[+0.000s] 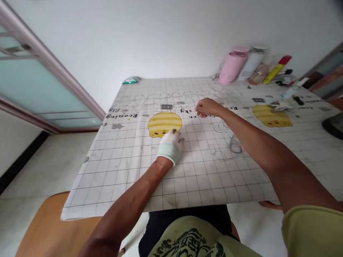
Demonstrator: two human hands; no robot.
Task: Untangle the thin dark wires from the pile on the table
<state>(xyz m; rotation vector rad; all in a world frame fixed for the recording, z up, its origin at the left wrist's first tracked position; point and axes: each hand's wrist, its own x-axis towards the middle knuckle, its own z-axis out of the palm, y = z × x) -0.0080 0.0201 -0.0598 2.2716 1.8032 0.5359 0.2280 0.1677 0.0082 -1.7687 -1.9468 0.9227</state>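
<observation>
My left hand (170,144), in a white glove with a mint cuff, is on the white grid-patterned tablecloth (120,178), at the lower edge of a printed yellow bear (164,121). Its fingers are bent and partly apart; nothing shows in them. Farther right and a little above the cloth is my bare right hand (205,107), its fingers curled in and pinched. Whatever it may hold is too small to make out. Below it to the right lies a loose coil of thin wire (235,145). Faint thin strands cross the cloth behind both hands.
At the back right stand a pink cylinder (233,67), a white cylinder (251,64), a bottle (258,74) and a yellow tube with a red cap (276,70). A green-and-white packet (131,80) lies at the back left corner. A wooden chair (56,221) is at the lower left.
</observation>
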